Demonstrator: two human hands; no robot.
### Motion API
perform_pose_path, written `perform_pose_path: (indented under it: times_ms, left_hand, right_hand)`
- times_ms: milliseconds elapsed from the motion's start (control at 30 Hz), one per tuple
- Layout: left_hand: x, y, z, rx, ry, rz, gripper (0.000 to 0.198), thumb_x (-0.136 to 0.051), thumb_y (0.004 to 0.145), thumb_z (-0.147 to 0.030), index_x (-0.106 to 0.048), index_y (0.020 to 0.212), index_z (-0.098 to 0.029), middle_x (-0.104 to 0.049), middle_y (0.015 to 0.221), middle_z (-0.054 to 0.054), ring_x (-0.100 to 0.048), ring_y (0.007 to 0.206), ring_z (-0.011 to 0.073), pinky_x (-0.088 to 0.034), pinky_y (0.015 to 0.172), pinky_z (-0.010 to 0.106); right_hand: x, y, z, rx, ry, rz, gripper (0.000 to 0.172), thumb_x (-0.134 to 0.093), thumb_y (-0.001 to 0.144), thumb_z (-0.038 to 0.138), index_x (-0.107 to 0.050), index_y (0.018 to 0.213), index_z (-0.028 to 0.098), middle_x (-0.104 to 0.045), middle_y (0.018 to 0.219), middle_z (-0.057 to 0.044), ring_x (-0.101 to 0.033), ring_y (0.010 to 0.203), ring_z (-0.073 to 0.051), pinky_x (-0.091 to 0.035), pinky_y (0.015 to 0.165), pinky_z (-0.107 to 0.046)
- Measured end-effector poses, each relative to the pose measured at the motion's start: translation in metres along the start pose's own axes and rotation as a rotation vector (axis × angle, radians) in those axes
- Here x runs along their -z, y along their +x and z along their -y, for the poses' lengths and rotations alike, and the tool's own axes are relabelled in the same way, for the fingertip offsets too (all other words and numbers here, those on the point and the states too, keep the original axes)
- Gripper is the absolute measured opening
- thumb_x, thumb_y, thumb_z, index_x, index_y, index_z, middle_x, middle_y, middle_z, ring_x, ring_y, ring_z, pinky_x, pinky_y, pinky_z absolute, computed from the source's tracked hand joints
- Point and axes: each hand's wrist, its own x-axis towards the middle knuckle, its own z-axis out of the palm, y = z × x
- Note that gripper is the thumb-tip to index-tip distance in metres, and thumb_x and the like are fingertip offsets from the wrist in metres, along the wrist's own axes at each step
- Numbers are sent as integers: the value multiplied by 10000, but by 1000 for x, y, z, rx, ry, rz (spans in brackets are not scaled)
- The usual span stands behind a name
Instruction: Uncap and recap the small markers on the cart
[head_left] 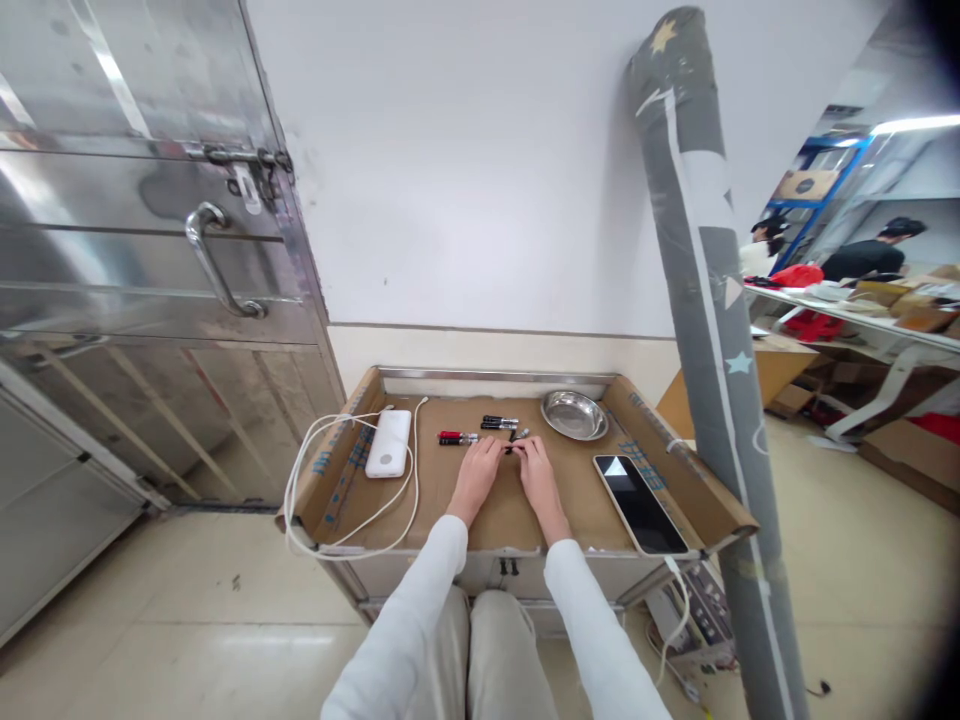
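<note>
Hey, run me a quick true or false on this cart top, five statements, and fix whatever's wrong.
1. The white power bank lies to the left of the left hand. True.
2. The right hand is resting on the phone. False: the phone lies apart from it, farther right.
3. Both hands have their fingertips at a small dark piece. True.
4. The round metal dish stands right beside the power bank. False: it is across the cart top, beyond the phone.
5. The red pen-like piece lies to the right of both hands. False: it lies to their left, next to a black one.
</note>
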Motion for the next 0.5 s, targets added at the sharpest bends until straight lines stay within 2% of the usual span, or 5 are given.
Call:
perform_pose_path:
  times_ms: [333,500]
  left_hand:
    - [8,2,-1,87,-56,-5,229,-386,956,-231,-608,1005,-212,-656,950,44,-602,908,172,-446,850,335]
    - [7,1,-2,68,-146,-4,220,-377,957,-219,-588,1018,-203,-640,962,45,-597,922,163,-467,861,308]
  right_hand:
    - [0,-1,-1,-23,-88,22,293,-308,943,279,-588,930,194,-560,948,-80,-586,830,-182,-472,791,-321]
    - [1,-2,0,-30,-49,46,287,-310,943,276,-585,942,194,-552,962,-81,-586,848,-180,-474,806,-321]
